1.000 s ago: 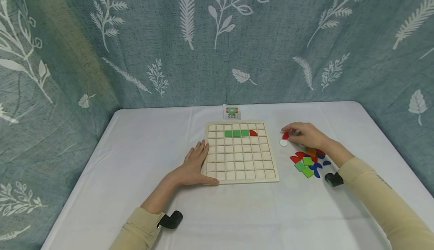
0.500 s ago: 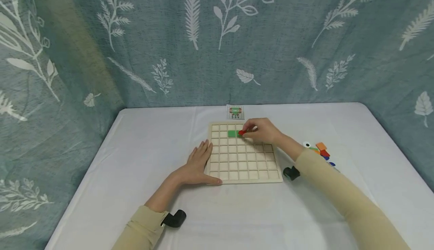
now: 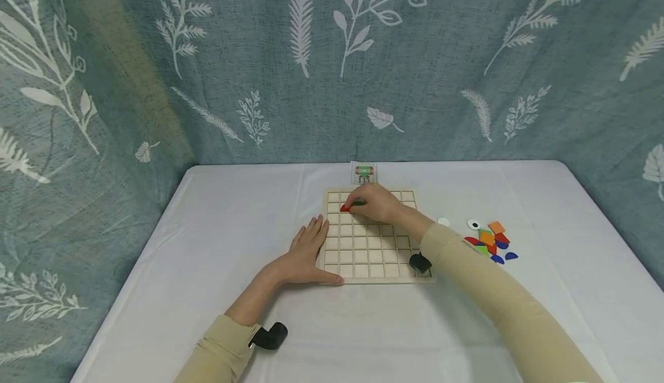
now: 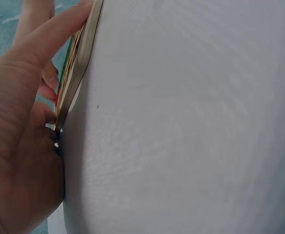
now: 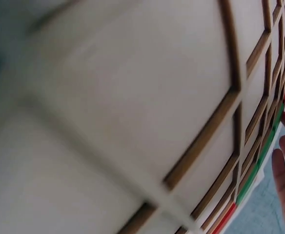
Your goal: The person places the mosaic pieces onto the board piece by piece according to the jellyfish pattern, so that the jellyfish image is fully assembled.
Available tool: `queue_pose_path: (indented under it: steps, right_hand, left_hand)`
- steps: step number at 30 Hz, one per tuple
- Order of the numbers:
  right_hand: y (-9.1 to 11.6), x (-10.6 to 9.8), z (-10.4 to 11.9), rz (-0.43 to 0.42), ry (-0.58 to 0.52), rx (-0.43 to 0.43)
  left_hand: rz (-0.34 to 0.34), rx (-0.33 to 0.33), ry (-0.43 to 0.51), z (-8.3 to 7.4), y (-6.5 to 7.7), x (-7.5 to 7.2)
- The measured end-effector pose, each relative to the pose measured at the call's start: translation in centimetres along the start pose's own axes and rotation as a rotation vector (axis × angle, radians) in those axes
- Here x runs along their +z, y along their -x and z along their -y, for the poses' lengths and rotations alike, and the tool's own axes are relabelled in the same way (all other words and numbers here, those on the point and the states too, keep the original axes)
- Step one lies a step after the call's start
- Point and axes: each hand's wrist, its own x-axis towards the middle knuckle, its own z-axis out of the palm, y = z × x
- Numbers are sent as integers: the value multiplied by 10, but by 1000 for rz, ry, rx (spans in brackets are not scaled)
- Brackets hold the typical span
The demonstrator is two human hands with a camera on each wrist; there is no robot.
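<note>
I see red piece (image 3: 344, 208) pinched by right hand (image 3: 377, 202), on or just above board (image 3: 360, 256); long axis unclear. Left hand (image 3: 301, 259), fingers spread, touches board edge, farther off; piece lies beyond it, rightward.

Left arm, in a beige fabric sleeve (image 3: 214, 349) with gathered cuff, slants forward from the lower edge of the head view to a bare left hand (image 3: 302, 257), palm down, its fingers extended forward and its straight thumb spread wide to the side. Right arm, in a matching beige fabric sleeve (image 3: 500, 299), reaches farther forward and across toward the left, ending in a bare right hand (image 3: 376, 203) with bent fingers, the thumb and forefinger drawn together in a pinch.
</note>
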Motion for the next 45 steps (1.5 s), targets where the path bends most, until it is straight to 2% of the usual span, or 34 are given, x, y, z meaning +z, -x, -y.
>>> queue_pose_path:
  steps: [3,5,7,9,14,19,23,27,31,33,39,41,45]
  right_hand:
    - [8,-4,-6,-33,-25,-64]
    - [17,-9,-12,-71,-69,-59]
    - [31,-18,-18,-111,-125,-7]
    - [48,-29,-25,-143,-166,83]
    - [102,-56,-51,-173,-158,279]
    - [153,-72,-74,-174,-91,369]
    - [180,-77,-79,-137,-69,402]
    - [195,-79,-77,-77,-75,397]
    - [206,-82,-74,-40,-41,352]
    - [212,-85,-73,-43,-23,341]
    - [230,-92,-76,-44,-25,397]
    - [234,-90,-78,-49,-29,389]
    - [235,-84,-82,-108,-19,383]
  left_hand:
    - [0,-4,-4,0,-1,0]
    - [1,-6,-8,0,-2,1]
    - [2,-7,-10,0,-2,1]
    - [-3,-4,-4,0,-3,2]
    - [-22,-1,5,1,-2,1]
    - [-24,3,14,2,-1,-2]
    - [-23,-4,10,2,0,-3]
    - [-30,1,1,2,0,-2]
    - [-40,14,1,0,-2,0]
    - [-39,16,3,-1,-2,0]
    - [-32,20,11,-2,-3,2]
    - [-31,20,11,-1,-4,3]
    - [-30,22,9,-2,-6,4]
